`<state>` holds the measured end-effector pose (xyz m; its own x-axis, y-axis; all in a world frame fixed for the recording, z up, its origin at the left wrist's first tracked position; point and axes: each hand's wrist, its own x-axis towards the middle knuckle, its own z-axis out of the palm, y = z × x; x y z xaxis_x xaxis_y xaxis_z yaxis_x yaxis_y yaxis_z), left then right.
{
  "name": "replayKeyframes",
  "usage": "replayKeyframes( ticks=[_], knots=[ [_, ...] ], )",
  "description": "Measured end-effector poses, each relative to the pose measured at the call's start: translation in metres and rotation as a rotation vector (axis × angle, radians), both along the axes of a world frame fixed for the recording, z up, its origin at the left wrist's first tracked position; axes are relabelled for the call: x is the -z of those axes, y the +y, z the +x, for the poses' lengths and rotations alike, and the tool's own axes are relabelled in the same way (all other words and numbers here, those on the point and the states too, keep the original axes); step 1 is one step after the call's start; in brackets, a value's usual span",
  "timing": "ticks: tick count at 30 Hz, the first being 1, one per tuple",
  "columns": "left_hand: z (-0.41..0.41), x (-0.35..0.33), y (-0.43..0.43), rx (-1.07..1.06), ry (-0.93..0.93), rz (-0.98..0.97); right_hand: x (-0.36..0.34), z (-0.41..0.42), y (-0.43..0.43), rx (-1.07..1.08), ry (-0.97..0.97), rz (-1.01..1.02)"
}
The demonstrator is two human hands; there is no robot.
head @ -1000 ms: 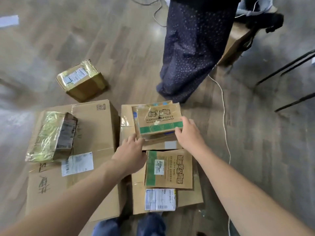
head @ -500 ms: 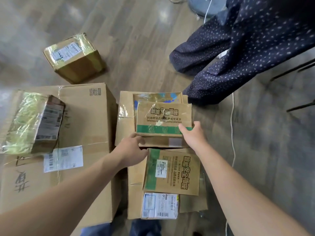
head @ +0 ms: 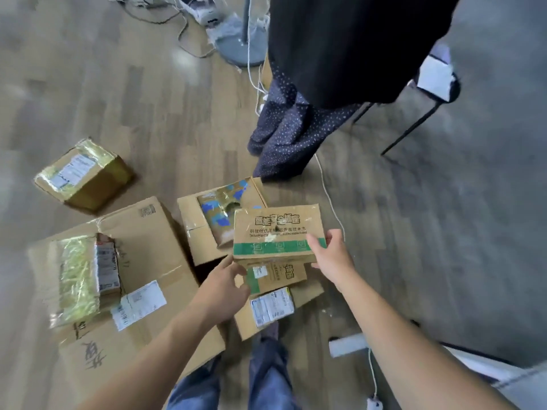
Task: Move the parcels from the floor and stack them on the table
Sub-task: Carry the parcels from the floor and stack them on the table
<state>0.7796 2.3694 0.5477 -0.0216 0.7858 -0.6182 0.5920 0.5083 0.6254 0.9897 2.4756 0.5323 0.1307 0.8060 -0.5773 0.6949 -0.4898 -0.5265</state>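
Both hands gripping green-banded parcel [head: 276, 232], larger cardboard boxes beneath on floor

Tangled cables [head: 189, 39] and a white power strip [head: 204, 11] lie on the wood-plank floor [head: 133, 108] near a round grey stand base [head: 236, 50]; someone in dotted dark trousers [head: 284, 134] stands beside a thin white cord [head: 329, 195] and black chair legs [head: 410, 129]

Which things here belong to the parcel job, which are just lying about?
Job: green-striped parcel, gripped by left hand and right hand; small taped parcel, large carton, shiny-wrapped parcel, blue-patterned parcel.
Lying about: fan base, white cable, chair.
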Motion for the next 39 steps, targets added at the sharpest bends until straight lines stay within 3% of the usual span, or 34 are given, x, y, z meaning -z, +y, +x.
replayKeyframes(
  ticks=[9, 19, 30, 39],
  knots=[
    [0.055, -0.126, -0.019, 0.372, -0.090, 0.212, -0.162, 0.078, -0.113, 0.310, 0.010, 0.182],
    [0.186, -0.204, -0.067, 0.748, -0.123, 0.483, -0.267, 0.198, -0.266, 0.570, -0.159, 0.439],
    [0.393, -0.259, -0.242, 1.126, -0.097, 0.520, -0.309, 0.351, -0.536, 1.061, -0.259, 0.555],
    [0.513, -0.277, -0.400, 1.259, -0.273, 0.590, -0.320, 0.447, -0.715, 1.261, -0.294, 0.501]
  ],
)
